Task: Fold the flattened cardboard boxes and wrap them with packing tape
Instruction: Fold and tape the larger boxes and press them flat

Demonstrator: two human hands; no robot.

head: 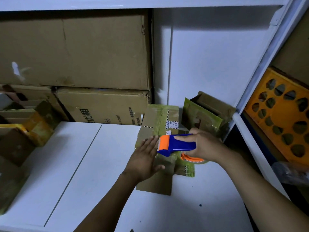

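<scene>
The head view looks down at a white surface (103, 164) set inside a white shelving frame. Near its far right part lies a small cardboard box (158, 131), its top crossed with yellowish-green tape and a white printed label. The left hand (144, 158) lies flat and open on the box's near left side, fingers spread and pointing away from the person, palm pressing the cardboard. The right hand (203, 144) is closed around a blue tape dispenser (175, 144) with an orange cutter end; the index finger runs along the dispenser's top, and the serrated edge sits just beside the left fingertips, over the box. The tape roll (192, 159) with an orange hub shows under the right hand, at the box's right edge.

Just behind the box, against the back wall, a second small box (205, 114) stands with open flaps and green tape on its front. Large brown cartons (75, 52) are stacked at the back left, the lower one printed with dark characters. More taped boxes (28, 131) crowd the left edge of the surface. On the right, beyond the shelf post, an orange plastic crate (280, 114) with round holes sits tilted.
</scene>
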